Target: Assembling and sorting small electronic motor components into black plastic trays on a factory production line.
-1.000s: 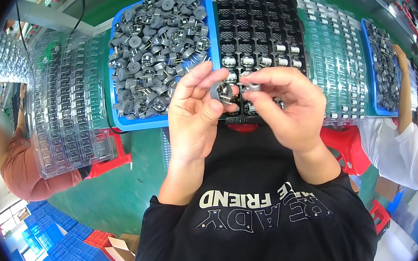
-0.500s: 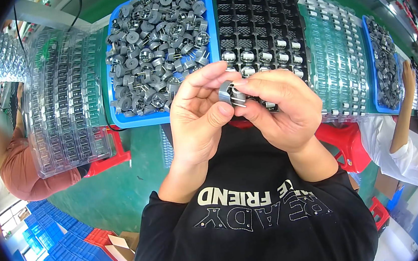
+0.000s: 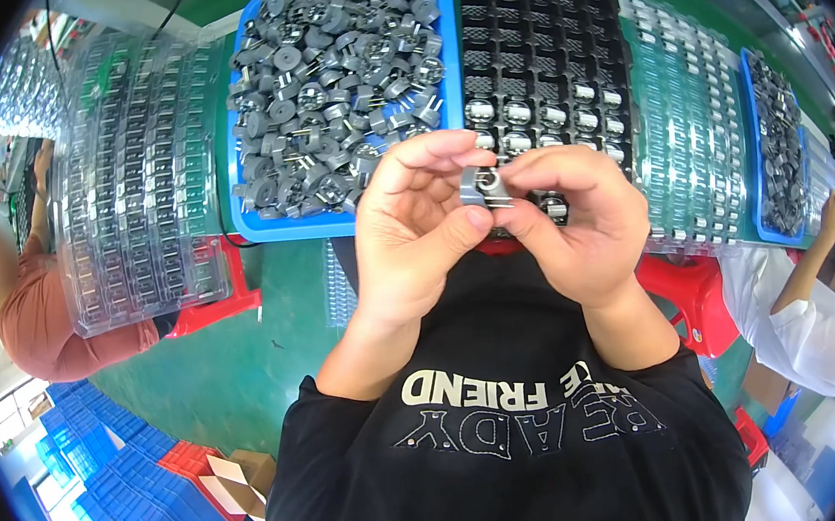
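Note:
My two hands meet in front of my chest, over the near edge of the black tray. Between thumb and fingers, my left hand (image 3: 414,226) pinches a small round grey plastic part with metal pins (image 3: 472,187). My right hand (image 3: 579,220) closes thumb and fingertips around a small silver cylinder (image 3: 495,193) touching the part; the fingers partly hide how the two sit together. Beyond the hands is the black compartment tray (image 3: 540,18), with silver pieces in its nearer pockets. A blue bin (image 3: 450,51) heaped with similar grey parts (image 3: 321,89) stands left of it.
Stacked clear plastic trays (image 3: 133,177) stand left of the bin, and more clear trays (image 3: 685,114) lie right of the black tray. Another blue bin (image 3: 763,217) is farther right. Co-workers sit on both sides, one in an orange-brown top (image 3: 37,327), one in white (image 3: 806,324). Red stools (image 3: 688,300) stand below.
The grey part has turned between my fingers and the silver cylinder now shows beside it. My hands stay close together; the bin and trays have shifted slightly rightward in the picture.

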`<state>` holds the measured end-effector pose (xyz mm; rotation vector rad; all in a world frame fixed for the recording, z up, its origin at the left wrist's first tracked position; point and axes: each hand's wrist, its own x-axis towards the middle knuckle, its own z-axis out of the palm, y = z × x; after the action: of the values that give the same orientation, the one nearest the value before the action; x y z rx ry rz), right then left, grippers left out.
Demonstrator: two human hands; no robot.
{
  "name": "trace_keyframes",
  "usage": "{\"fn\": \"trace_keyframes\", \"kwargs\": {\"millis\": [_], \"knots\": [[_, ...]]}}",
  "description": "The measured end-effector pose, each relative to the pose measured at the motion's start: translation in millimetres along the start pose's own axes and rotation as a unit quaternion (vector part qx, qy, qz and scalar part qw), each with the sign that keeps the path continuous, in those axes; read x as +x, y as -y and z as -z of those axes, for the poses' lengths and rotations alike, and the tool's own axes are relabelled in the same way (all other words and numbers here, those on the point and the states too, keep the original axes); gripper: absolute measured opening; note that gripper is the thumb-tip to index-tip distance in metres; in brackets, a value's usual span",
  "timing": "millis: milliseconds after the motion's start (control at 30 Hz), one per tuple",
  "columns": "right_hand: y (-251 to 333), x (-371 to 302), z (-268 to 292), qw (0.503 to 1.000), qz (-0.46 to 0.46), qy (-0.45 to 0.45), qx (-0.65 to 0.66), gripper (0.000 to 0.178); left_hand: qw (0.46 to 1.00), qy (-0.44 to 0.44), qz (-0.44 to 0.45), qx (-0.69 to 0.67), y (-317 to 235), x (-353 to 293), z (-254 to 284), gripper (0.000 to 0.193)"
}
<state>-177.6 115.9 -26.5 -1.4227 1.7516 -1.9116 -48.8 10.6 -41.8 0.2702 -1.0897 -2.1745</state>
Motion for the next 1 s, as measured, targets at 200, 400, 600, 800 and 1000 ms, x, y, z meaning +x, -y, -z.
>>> {"fn": "trace_keyframes", "kwargs": {"millis": [200, 400, 600, 800, 1000], "knots": [[-7.5, 8.8, 5.8, 0.997, -0.017, 0.076, 0.015, 0.014, 0.997, -0.002, -0.034, 0.075, 5.1, -10.1, 8.3, 0.051], [-29.1, 51.2, 25.3, 0.939, 0.007, 0.150, -0.308, 0.009, 0.661, -0.146, -0.158, 0.719, -55.4, 2.9, 46.9, 0.048], [-72.9, 87.7, 4.2, 0.882, 0.073, 0.210, -0.415, 0.011, 0.569, -0.174, -0.073, 0.800, -65.0, 29.9, 67.5, 0.038], [-85.4, 79.9, -0.9, 0.872, 0.067, 0.173, -0.453, 0.013, 0.553, -0.128, -0.113, 0.816, -61.6, 47.8, 69.2, 0.026], [-69.1, 100.6, 41.6, 0.921, -0.010, 0.173, -0.348, 0.023, 0.634, -0.241, -0.039, 0.734, -71.5, 34.6, 70.8, 0.022]]}}
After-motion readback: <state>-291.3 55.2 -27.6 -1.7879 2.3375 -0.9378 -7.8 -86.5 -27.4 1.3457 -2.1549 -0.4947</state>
